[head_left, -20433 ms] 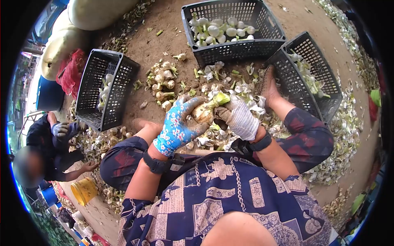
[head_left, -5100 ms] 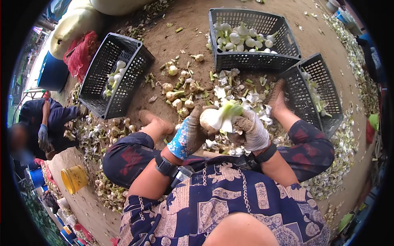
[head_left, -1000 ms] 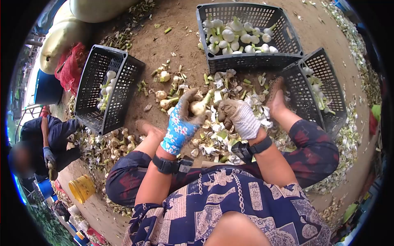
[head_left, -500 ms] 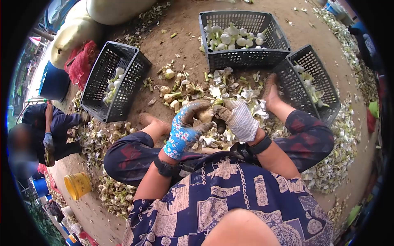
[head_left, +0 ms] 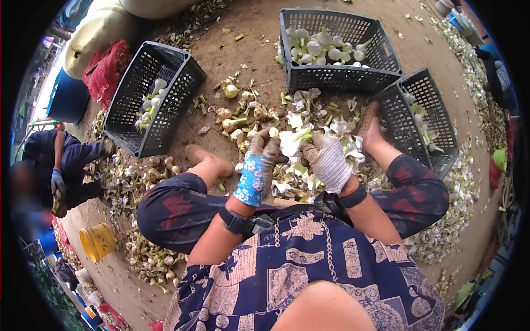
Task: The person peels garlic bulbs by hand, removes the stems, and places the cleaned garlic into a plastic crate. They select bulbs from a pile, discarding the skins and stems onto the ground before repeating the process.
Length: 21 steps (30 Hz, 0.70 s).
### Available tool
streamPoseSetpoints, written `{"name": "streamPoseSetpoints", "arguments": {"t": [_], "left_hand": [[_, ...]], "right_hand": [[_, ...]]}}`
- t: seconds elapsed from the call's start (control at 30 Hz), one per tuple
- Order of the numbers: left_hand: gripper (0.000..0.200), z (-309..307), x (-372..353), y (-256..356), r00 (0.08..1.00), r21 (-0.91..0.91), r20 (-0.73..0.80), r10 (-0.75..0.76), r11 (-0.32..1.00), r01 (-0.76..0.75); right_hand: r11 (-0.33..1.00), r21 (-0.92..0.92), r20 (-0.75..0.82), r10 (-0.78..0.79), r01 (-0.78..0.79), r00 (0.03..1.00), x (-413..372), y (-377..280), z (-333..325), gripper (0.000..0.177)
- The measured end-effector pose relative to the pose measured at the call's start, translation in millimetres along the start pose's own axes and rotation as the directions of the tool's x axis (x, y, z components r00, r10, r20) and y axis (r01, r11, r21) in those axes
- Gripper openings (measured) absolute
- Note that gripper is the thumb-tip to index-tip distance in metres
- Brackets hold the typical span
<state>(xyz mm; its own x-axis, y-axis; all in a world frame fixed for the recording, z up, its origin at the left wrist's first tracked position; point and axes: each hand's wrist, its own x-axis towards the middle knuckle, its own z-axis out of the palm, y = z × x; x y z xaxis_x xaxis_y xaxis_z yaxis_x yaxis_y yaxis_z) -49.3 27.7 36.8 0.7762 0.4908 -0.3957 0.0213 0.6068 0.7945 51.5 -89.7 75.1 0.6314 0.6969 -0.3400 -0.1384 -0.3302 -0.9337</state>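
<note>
My right hand (head_left: 330, 163), in a grey knit glove with dirty fingertips, is closed around the green stem of a white garlic bulb (head_left: 291, 142). The bulb points left, toward my other hand. To the left of it, my left hand (head_left: 260, 165), in a soiled blue floral glove, reaches forward with fingers stretched and thumb apart. Its fingertips are at the near edge of a loose group of unpeeled garlic bulbs (head_left: 237, 134). White peeled skins (head_left: 314, 182) and cut stems lie on the ground under and around both hands.
Black crates with white garlic stand at front left (head_left: 193, 74), front centre (head_left: 342, 77) and right (head_left: 441, 121). More garlic (head_left: 149, 254) lies by my left knee, near a yellow bucket (head_left: 97, 243). Another person (head_left: 61, 160) sits at left. A red net sack (head_left: 107, 74) lies behind the left crate.
The bulb between both hands now shows clean white, held by my right hand alone. My left hand has come away from it and turned forward toward the loose garlic.
</note>
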Motion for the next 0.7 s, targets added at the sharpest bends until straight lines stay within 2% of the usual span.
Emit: {"name": "streamPoseSetpoints", "arguments": {"t": [0.03, 0.07, 0.1, 0.17, 0.2, 0.23, 0.27, 0.3, 0.37, 0.4, 0.43, 0.47, 0.5, 0.53, 0.57, 0.63, 0.7], "left_hand": [[0.034, 1.9, -3.1, -2.8, 0.998, 0.131, 0.026, 0.063, 0.989, -0.066], [0.034, -2.9, -1.1, 0.0, 0.990, -0.024, 0.124, -0.068, 0.997, 0.072], [0.029, -3.2, -2.0, 1.4, 0.969, -0.275, 0.219, -0.116, 0.945, 0.176], [0.031, 8.0, -3.7, 5.9, 0.966, -0.344, 0.192, -0.174, 0.910, 0.233], [0.031, 6.5, -4.2, 5.5, 0.967, -0.340, 0.187, -0.175, 0.912, 0.230], [0.033, 4.3, -4.9, 3.7, 0.976, -0.270, 0.169, -0.136, 0.946, 0.179], [0.035, 2.0, -5.4, 0.8, 0.982, -0.196, 0.157, -0.103, 0.972, 0.133], [0.035, 0.3, -3.3, -4.0, 0.981, -0.191, 0.158, -0.114, 0.971, 0.144], [0.044, -0.6, 6.1, -13.6, 0.995, 0.110, 0.051, 0.088, 0.990, -0.094], [0.048, 0.0, 10.3, -15.1, 0.991, 0.214, 0.020, 0.133, 0.968, -0.134], [0.048, -0.1, 9.5, -16.1, 0.991, 0.215, 0.020, 0.135, 0.967, -0.136], [0.046, 3.3, 6.4, -11.7, 0.994, 0.074, 0.047, 0.097, 0.992, -0.100], [0.045, 6.1, 4.3, -8.2, 0.995, -0.068, 0.080, 0.058, 0.996, -0.053], [0.043, 1.5, 4.7, -2.2, 0.989, -0.123, 0.147, -0.007, 0.992, 0.025], [0.045, -0.9, 3.4, 2.2, 0.958, -0.358, 0.273, -0.090, 0.915, 0.188], [0.050, 3.3, -3.1, 8.8, 0.899, -0.506, 0.420, -0.124, 0.790, 0.346], [0.057, 2.7, -4.1, 9.8, 0.911, -0.502, 0.389, -0.135, 0.798, 0.333]], "right_hand": [[0.983, -0.171, -0.005, -0.074, 0.072, 0.997, 0.3, 0.7, -2.0, 0.021], [0.983, -0.172, -0.006, -0.071, 0.069, 0.997, -0.5, 1.8, -4.5, 0.021], [0.999, -0.012, 0.031, -0.035, 0.036, 0.999, -2.1, 3.3, -6.9, 0.020], [0.952, 0.302, 0.129, 0.015, -0.054, 0.991, -3.5, 2.9, -9.0, 0.022], [0.996, 0.083, 0.168, -0.003, -0.012, 0.986, 0.4, -2.0, -7.4, 0.028], [0.958, -0.273, 0.110, -0.063, 0.091, 0.992, -1.5, -9.5, -7.0, 0.024], [0.860, -0.411, 0.124, -0.275, 0.302, 0.953, 1.4, -1.6, -7.0, 0.024], [0.699, -0.535, 0.166, -0.464, 0.474, 0.870, 3.8, 9.8, -6.9, 0.025], [0.691, -0.562, 0.163, -0.448, 0.456, 0.879, 6.3, 21.1, -6.6, 0.025], [0.675, -0.588, 0.164, -0.441, 0.447, 0.882, 7.9, 21.9, -6.4, 0.024], [0.674, -0.586, 0.165, -0.444, 0.449, 0.881, 7.1, 20.1, -7.0, 0.024], [0.914, -0.327, 0.088, -0.224, 0.241, 0.971, 3.9, 9.3, -6.8, 0.024], [0.999, -0.022, 0.086, 0.026, -0.025, 0.996, 1.3, 1.8, -7.4, 0.024], [0.995, 0.059, 0.179, 0.074, -0.086, 0.981, -2.1, 2.0, -16.5, 0.022], [0.994, 0.061, 0.176, 0.077, -0.089, 0.981, -6.0, -0.9, -18.5, 0.022], [0.895, 0.408, 0.240, 0.083, -0.178, 0.967, -12.2, -7.6, -19.9, 0.019], [0.770, 0.605, 0.285, 0.025, -0.200, 0.958, -8.1, -3.5, -20.8, 0.018]]}}
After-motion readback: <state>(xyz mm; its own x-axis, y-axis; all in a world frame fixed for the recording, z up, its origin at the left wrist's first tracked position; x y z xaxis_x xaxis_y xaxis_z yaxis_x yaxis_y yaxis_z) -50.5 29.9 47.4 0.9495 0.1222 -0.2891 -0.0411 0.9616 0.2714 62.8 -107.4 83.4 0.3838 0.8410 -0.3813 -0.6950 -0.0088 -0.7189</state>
